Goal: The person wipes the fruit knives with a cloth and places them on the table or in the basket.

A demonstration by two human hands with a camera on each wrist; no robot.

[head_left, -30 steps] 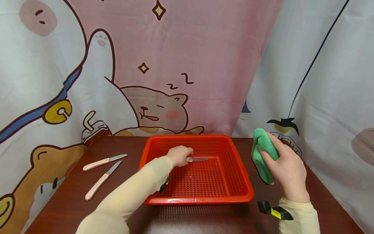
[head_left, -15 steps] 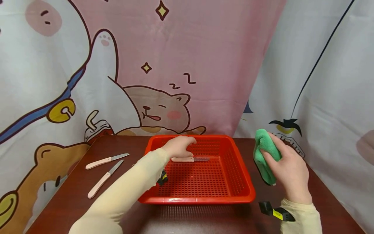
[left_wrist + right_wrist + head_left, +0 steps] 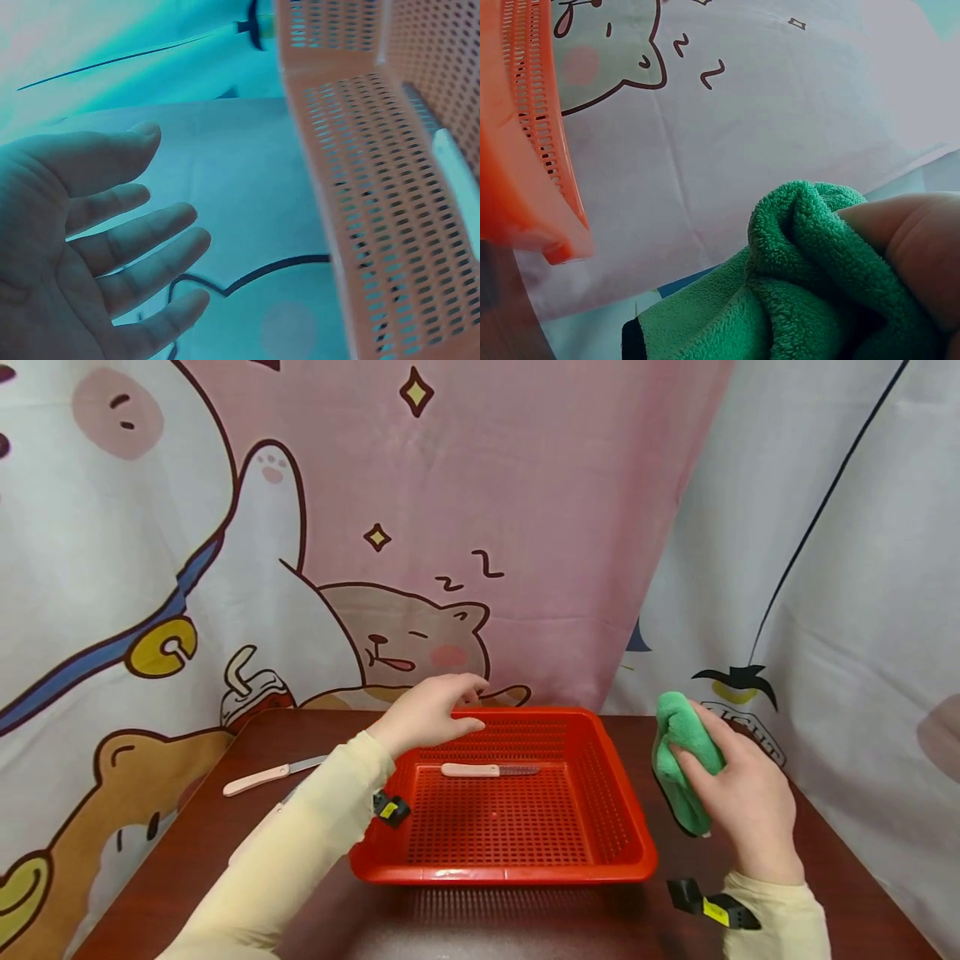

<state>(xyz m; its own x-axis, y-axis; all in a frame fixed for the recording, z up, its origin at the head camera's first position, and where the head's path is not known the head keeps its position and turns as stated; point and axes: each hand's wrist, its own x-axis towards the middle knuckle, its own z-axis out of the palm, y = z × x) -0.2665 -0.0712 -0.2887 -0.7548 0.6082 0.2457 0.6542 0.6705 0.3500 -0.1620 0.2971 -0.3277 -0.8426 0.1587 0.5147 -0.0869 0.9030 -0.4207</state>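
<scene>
My left hand (image 3: 431, 714) hovers over the back left rim of a red plastic basket (image 3: 502, 874), fingers relaxed and apart, holding nothing. In the left wrist view its palm and fingers (image 3: 154, 251) show bare beside the basket wall. A knife (image 3: 471, 770) with a pale pink handle lies inside the basket, blade to the right. My right hand (image 3: 750, 802) grips a folded green cloth (image 3: 684, 760) to the right of the basket, thumb on the near side. The right wrist view shows the fluffy cloth (image 3: 810, 277) bunched in its fingers.
Left of the basket, a second knife (image 3: 258, 779) with a pink handle lies on the dark brown table (image 3: 465, 931). Another knife beside it is mostly hidden by my left sleeve (image 3: 307, 835). A cartoon-printed curtain (image 3: 555, 527) hangs behind the table.
My left hand has let go of the knife in the basket and moved up and left, its sleeve now covering one table knife. The right hand keeps its grip on the cloth.
</scene>
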